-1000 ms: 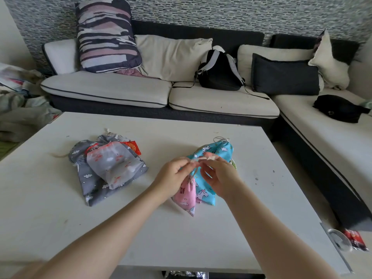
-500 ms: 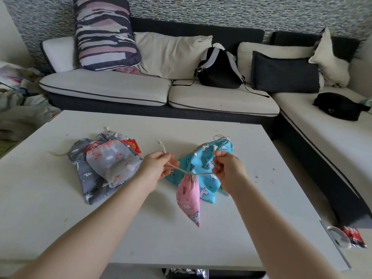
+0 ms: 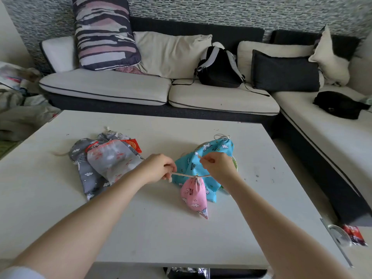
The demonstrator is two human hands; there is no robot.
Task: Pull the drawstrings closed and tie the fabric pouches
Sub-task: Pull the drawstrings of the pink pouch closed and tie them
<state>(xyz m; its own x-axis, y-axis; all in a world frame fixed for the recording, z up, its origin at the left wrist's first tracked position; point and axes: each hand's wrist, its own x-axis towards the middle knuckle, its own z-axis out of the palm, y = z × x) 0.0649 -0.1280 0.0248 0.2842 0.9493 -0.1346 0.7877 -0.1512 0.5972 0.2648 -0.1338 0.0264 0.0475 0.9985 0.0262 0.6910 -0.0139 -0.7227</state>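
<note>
Head view: compared with a second ago, when both hands were bunched together at the pink pouch's (image 3: pixel 194 196) neck, the hands have been pulled apart and the drawstring (image 3: pixel 184 174) is now stretched taut between them. The left hand (image 3: pixel 159 168) is curled around one end of the cord, the right hand (image 3: pixel 218 165) is pinching the other, so each grip is closed on string. The pouch is hung from the cord just above the counter (image 3: pixel 60 198), neck cinched shut, so the closing part looks done and probably only the knot is left. A blue pouch (image 3: pixel 203 158) is lying right behind it, and a grey pouch (image 3: pixel 88 174) pile is left well off to the left, likely still to be tied. Behind the white counter a sofa (image 3: pixel 120 87) with cushions and a black backpack (image 3: pixel 218 67) can be seen.
</note>
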